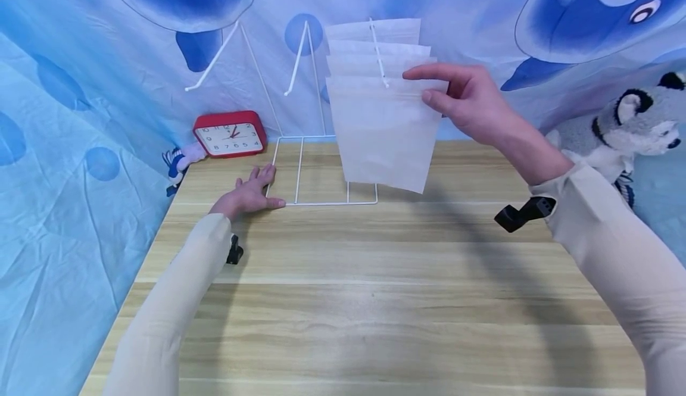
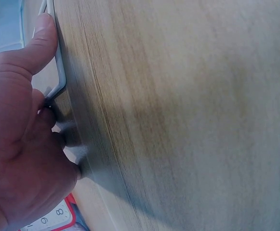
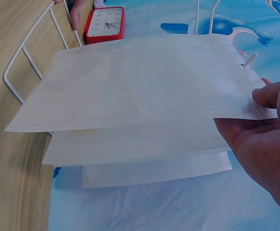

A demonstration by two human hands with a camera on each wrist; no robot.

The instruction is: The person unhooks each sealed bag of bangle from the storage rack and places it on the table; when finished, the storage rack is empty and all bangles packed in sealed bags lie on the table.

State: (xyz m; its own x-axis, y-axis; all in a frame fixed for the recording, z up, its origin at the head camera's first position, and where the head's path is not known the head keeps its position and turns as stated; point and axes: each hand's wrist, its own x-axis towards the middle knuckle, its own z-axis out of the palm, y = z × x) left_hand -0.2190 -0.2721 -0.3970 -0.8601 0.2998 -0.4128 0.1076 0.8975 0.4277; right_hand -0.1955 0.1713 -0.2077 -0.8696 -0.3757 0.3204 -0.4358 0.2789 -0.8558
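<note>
With the thumb and fingers of my right hand [image 1: 474,105] I pinch the front white sheet [image 1: 383,137] near its upper right corner. It hangs at the tip of the right prong [image 1: 377,53] of a white wire rack [image 1: 332,203], with more white sheets [image 1: 375,30] behind it. My left hand [image 1: 249,195] lies with fingers spread and relaxed, touching the left front corner of the rack's base on the wooden surface [image 1: 375,301], just beside a red clock [image 1: 230,135].
</note>
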